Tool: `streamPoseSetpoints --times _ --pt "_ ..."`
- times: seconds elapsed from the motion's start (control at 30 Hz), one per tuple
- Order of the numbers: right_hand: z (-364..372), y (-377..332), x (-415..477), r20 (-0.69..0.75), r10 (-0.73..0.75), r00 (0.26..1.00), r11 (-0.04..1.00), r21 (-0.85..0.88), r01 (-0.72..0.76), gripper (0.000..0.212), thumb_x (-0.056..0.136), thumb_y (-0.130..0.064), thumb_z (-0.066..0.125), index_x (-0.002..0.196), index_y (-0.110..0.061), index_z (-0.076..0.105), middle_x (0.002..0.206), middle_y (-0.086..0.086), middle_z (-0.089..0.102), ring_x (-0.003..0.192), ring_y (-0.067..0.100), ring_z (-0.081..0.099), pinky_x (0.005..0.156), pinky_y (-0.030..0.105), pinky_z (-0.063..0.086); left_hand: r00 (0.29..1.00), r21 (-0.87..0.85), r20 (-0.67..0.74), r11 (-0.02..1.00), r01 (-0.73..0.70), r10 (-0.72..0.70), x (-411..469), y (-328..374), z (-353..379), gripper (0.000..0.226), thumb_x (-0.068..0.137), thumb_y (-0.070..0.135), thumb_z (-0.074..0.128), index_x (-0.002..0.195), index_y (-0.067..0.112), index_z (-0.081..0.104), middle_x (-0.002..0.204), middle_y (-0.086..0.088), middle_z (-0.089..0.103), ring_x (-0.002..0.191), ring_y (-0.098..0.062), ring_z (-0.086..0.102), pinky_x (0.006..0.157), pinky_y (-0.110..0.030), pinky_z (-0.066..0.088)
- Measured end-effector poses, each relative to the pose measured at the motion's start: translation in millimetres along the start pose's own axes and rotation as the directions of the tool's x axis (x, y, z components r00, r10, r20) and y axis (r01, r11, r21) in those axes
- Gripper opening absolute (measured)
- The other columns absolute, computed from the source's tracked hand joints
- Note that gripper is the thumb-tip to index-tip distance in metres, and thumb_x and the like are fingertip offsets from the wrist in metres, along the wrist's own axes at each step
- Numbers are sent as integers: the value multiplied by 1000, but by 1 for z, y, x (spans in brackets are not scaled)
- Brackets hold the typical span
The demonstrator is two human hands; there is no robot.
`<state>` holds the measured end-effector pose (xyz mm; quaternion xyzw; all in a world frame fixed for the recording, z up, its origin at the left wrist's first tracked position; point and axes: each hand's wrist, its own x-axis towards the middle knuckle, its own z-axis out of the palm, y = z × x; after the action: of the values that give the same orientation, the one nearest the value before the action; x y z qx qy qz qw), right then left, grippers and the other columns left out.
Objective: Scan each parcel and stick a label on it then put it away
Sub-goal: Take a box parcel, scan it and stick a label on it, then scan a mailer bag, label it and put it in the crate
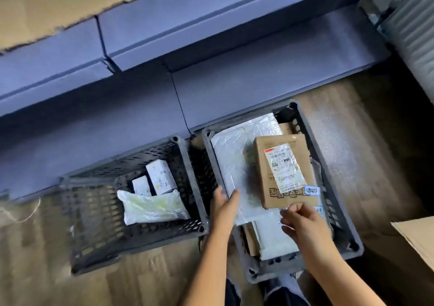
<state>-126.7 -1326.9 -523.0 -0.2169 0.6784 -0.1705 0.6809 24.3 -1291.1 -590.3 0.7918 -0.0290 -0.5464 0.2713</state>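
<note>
Pinching the near edge of the brown cardboard parcel [261, 176] with the right hand [303, 223], with thumb and fingertips curled closed on it, apparently for tipping it up off the pile and keeping its shipping label [285, 167] facing up for the scan. Steadying the white padded mailer [231, 160] with the left hand [225, 206], with fingers loosely bent over its near-left edge, probably for stopping the stack sliding; gripping or merely resting, impossible to tell. Working inside the right crate [338, 214]. Counting two crates; one brown parcel just beyond the right fingertips, carrying one label and one small blue sticker [311, 190]; at least two white mailers under and around the fingers, with more cardboard beneath, number hidden. Lying well to the left of the left fingers, in the left crate [191, 183], likely as parcels put away: two white cartons [160, 174] and one pale plastic bag [152, 207].
</note>
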Motion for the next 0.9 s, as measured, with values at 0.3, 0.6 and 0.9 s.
streamPoseSetpoints --times 0.3,0.6,0.9 --pt "128 5 -72 145 -42 988 979 -194 70 30 87 8 53 70 -13 41 63 6 44 58 19 41 56 29 33 981 -86 -182 995 56 -71 -41 -9 -149 17 92 19 47 78 27 53 91 -3 66 83 -26 61 69 -29 41" --pt "283 85 -98 158 -10 987 971 -235 47 26 89 9 51 71 -9 44 55 3 43 52 14 36 49 23 30 997 -7 -72 1000 16 -17 -19 -56 -288 14 92 20 49 80 23 55 80 2 64 74 -20 60 73 -35 51" --pt "337 161 -68 149 70 986 859 -512 16 15 83 2 61 78 -10 54 66 2 56 64 18 51 63 29 40 996 204 -91 979 30 -12 33 -115 -375 13 93 16 47 91 21 58 90 0 62 83 -18 56 66 -26 39"
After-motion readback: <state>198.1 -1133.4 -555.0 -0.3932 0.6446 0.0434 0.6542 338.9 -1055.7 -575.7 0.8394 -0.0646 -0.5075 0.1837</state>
